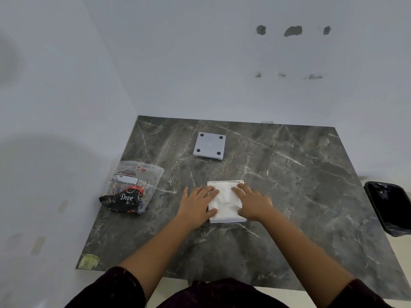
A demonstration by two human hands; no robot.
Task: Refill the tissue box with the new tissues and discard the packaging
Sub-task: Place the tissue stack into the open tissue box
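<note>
A white square tissue box (226,219) lies open on the dark marble table, filled with a stack of white tissues (225,199). My left hand (196,205) lies flat on the stack's left edge, fingers spread. My right hand (252,201) presses flat on the right edge. The box's grey lid (209,145) lies upside down farther back, with four dark feet facing up. The emptied plastic tissue packaging (131,187), clear with a black and red print, lies crumpled to the left.
The marble table (300,196) sits in a corner of white walls at the back and left. A black bin lined with a black bag (389,210) stands on the floor off the table's right edge.
</note>
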